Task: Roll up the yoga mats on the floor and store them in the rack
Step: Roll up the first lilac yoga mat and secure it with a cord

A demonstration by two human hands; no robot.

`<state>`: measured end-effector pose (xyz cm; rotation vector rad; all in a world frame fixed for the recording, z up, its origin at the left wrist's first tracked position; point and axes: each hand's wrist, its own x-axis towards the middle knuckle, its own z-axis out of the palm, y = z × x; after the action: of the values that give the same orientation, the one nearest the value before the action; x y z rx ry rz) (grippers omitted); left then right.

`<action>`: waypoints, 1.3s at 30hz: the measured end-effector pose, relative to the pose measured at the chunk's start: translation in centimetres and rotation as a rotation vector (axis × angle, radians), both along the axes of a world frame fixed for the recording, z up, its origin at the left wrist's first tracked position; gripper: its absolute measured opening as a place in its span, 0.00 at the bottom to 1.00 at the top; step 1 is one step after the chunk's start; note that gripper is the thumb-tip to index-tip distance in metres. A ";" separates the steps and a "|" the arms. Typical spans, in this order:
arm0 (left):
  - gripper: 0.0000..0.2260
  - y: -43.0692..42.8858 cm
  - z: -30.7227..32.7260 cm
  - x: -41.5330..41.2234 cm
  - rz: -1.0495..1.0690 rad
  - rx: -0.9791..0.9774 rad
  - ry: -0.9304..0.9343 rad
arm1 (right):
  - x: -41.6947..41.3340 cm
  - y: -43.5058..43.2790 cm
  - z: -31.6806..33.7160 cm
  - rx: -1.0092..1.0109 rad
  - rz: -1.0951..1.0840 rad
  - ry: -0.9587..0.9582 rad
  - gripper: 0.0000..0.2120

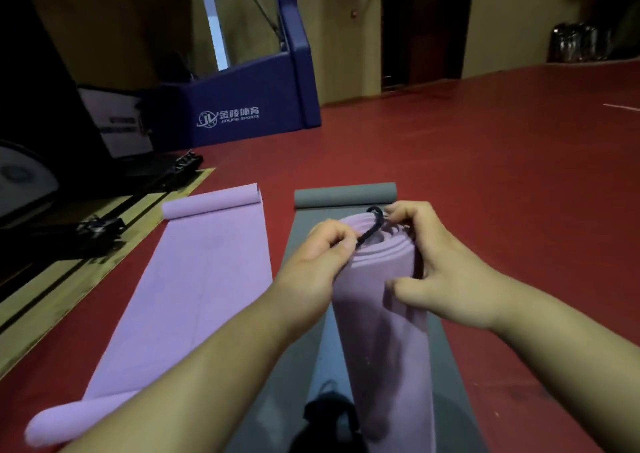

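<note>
Head view: purple roll over the grey mat, long axis pointing away from the body, far end raised between both hands; left hand pinching a black band at that end; right hand curled round the roll; second purple mat flat, leftward.

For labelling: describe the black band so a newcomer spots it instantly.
On the red floor, right of the unrolled purple yoga mat, lies a flat grey foam mat. Over it the right hand grips a rolled purple foam mat, and the left hand pinches a thin black elastic band looped at the roll's far end. It is the only thin dark cord among broad mats.
</note>
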<state>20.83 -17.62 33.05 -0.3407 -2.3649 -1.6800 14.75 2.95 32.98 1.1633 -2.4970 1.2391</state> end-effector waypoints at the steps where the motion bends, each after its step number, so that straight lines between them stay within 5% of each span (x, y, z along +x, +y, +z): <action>1: 0.09 -0.1 0.1 -0.1 -0.040 -0.013 0.006 | -0.2 0.4 0.0 -0.028 -0.005 -0.030 0.38; 7: 0.15 -0.6 -0.1 -1.1 -0.129 -0.169 0.017 | -1.9 1.6 0.7 -0.062 0.059 -0.172 0.45; 11: 0.14 -1.4 0.3 -1.6 -0.211 -0.151 -0.004 | -3.0 1.5 1.8 -0.311 0.086 -0.392 0.27; 14: 0.13 -1.8 0.7 -1.6 -0.303 -0.107 -0.032 | -4.0 1.0 1.8 -0.500 -0.025 -0.510 0.22; 23: 0.14 -2.0 1.1 -1.1 -0.376 -0.145 -0.037 | -4.3 0.0 2.0 -0.384 0.022 -0.479 0.25; 28: 0.15 -2.1 1.2 -0.9 -0.356 -0.170 -0.031 | -4.0 -0.1 2.2 -0.405 0.082 -0.454 0.17; 35: 0.14 -2.0 1.3 -1.0 -0.327 -0.148 -0.047 | -4.3 0.1 1.8 -0.638 -0.137 -0.325 0.17; 39: 0.13 -2.3 1.1 -1.1 -0.273 -0.099 -0.023 | -3.9 -0.1 1.3 -0.597 -0.223 -0.235 0.18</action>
<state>19.71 -19.88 34.14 -0.6932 -2.5183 -1.6866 10.83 2.86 34.24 0.6056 -2.0672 1.9451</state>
